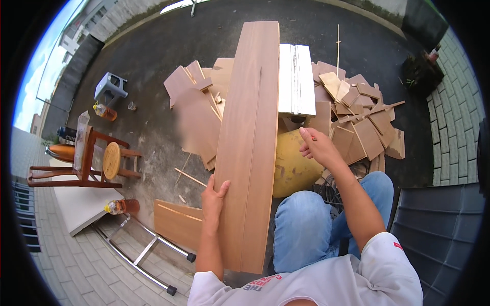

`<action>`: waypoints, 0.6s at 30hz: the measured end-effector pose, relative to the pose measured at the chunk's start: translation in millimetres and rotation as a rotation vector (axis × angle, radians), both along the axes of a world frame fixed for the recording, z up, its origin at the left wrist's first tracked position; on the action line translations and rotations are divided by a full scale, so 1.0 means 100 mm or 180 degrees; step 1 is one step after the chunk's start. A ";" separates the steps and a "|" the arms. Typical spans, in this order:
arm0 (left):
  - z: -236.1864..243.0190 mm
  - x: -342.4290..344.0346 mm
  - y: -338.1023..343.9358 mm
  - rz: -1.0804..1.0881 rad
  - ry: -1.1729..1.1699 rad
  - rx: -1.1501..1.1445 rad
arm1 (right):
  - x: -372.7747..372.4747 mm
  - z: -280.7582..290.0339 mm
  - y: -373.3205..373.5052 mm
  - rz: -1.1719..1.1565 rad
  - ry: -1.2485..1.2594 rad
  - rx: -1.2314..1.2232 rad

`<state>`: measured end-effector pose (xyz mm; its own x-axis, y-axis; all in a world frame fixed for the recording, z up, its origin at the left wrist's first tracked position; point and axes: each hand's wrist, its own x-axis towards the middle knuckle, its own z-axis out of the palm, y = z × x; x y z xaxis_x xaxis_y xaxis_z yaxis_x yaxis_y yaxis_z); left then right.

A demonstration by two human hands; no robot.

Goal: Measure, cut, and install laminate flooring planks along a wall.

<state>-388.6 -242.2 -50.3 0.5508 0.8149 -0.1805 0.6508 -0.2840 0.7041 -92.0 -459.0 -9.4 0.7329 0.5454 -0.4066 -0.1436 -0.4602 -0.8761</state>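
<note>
Head view: long brown wooden plank stretched lengthwise straight ahead, near end just left of the jeans-clad knees, far end reaching beyond the white grooved bench and covering part of its left side; contact between the two hidden, impossible to tell. For a good hold, keep the plank level and steady, gripping just firmly enough to stop a twist along the lengthwise seam. Judge the long far end likely to swing with any small turn near the body, so move slowly and watch that end, not only the near one. Left hand clamped on the plank's left edge toward the near end, thumb over the top face, other fingers at the side and partly hidden. Right hand off the plank, just beyond its right edge, over the yellow rounded object in this view; fingers curled rather than spread, apparently closed on a small red-and-dark thing, too small to identify. Beyond, to the right, heaped board offcuts
</note>
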 end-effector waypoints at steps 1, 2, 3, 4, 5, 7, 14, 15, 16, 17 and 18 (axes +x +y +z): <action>0.00 -0.02 -0.01 0.0003 -0.0004 -0.0022 | -0.01 -0.03 0.02 0.0235 -0.0380 -0.0208; 0.00 -0.05 -0.01 0.0019 -0.0109 -0.0103 | -0.02 -0.05 0.05 0.0476 -0.0759 -0.0417; -0.02 -0.06 -0.03 0.0035 -0.0216 -0.0200 | -0.04 -0.02 0.07 0.0594 -0.1153 -0.0534; -0.01 -0.02 -0.08 0.0017 -0.0241 -0.0248 | 0.03 -0.13 0.07 0.0583 -0.1173 -0.0586; 0.02 0.06 -0.12 -0.0029 -0.0265 -0.0239 | 0.17 -0.35 0.07 0.0563 -0.0762 -0.0234; 0.04 0.12 -0.13 -0.0034 -0.0242 -0.0217 | 0.27 -0.39 0.17 0.0584 -0.0349 0.0089; -0.09 -0.50 0.12 0.0241 -0.0201 -0.0425 | -0.19 -0.61 1.06 0.0797 0.0802 0.0153; -0.11 -0.45 0.12 0.0194 -0.0061 -0.0400 | -0.13 -0.73 1.01 0.0802 0.0685 -0.0015; -0.16 -0.39 0.14 0.0053 0.0043 -0.0272 | -0.12 -0.78 0.96 0.0654 0.0720 0.0118; -0.19 -0.26 0.19 -0.0063 -0.0124 -0.0377 | 0.09 -0.83 0.87 0.0704 0.0751 0.0145; -0.22 -0.22 0.21 -0.0123 -0.0288 -0.0184 | 0.13 -0.72 0.82 0.0762 0.0773 0.0201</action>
<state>-410.4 -221.2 -72.3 0.5977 0.7824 -0.1748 0.5733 -0.2647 0.7754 -79.4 -377.4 -81.2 0.4670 0.7199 -0.5135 -0.2461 -0.4519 -0.8574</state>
